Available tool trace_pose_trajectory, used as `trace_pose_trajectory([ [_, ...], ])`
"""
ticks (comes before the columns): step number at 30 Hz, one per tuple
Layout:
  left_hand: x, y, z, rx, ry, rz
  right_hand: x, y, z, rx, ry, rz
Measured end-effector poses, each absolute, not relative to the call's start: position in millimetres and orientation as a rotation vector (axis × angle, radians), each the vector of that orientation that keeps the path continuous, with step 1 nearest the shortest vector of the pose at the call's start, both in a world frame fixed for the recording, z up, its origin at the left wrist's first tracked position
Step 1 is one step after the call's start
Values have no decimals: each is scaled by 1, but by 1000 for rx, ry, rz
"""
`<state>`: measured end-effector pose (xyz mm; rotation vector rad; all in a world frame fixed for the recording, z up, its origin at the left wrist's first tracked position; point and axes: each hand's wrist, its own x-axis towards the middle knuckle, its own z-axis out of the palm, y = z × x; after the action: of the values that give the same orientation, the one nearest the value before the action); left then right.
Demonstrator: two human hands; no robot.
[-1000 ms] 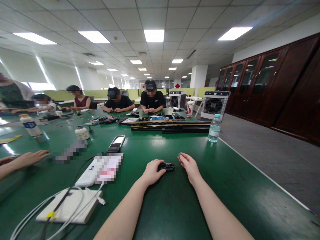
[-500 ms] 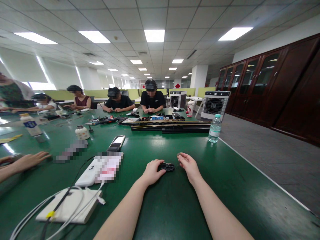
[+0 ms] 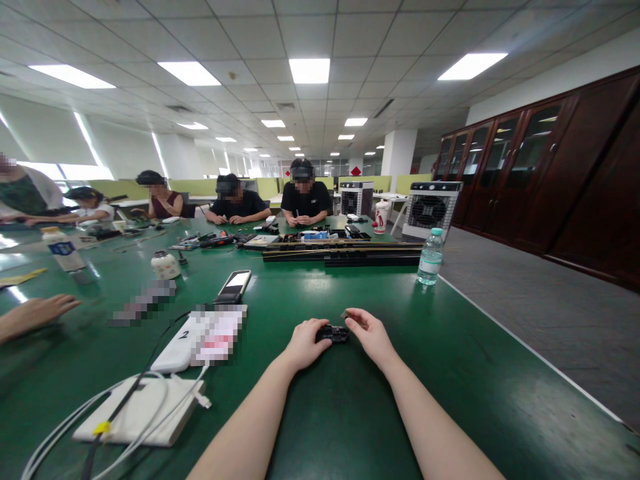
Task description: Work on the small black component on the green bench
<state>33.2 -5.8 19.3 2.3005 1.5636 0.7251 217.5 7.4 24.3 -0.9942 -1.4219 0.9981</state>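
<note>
A small black plastic part (image 3: 336,334) with an uneven, hollowed upper side lies on the green table (image 3: 320,413) in front of me. My left hand (image 3: 306,343) grips its left end, thumb on the near side and fingers on the far side. Just right of the part, my right hand (image 3: 369,335) pinches a small thin piece (image 3: 345,314) between thumb and fingertips. That piece is held above the right end of the black part and looks greyish; its kind is too small to make out.
To the left are a white power bank (image 3: 175,350) marked 2, a white box (image 3: 140,410) under cables, and a phone (image 3: 235,287). A water bottle (image 3: 430,257) stands near the right edge. Long black strips (image 3: 370,257) lie across the table. A co-worker's hand (image 3: 43,313) rests at left.
My right hand has moved left with the small piece, closer to the black part. My left hand has stayed in place. The co-worker's hand at the left has drawn back leftward.
</note>
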Motion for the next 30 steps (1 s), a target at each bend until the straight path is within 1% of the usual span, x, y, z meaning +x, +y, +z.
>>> trace_pose_trajectory([
  [6, 33, -5, 19, 2300, 1566, 723, 217, 4, 25, -1060, -1595, 912],
  [13, 32, -3, 16, 2309, 1559, 729, 218, 2, 23, -1115, -1768, 712],
  [20, 32, -3, 16, 2299, 1566, 729, 218, 0, 23, -1163, -2071, 542],
  [30, 32, -3, 16, 2291, 1570, 743, 218, 1, 22, -1209, -2078, 544],
])
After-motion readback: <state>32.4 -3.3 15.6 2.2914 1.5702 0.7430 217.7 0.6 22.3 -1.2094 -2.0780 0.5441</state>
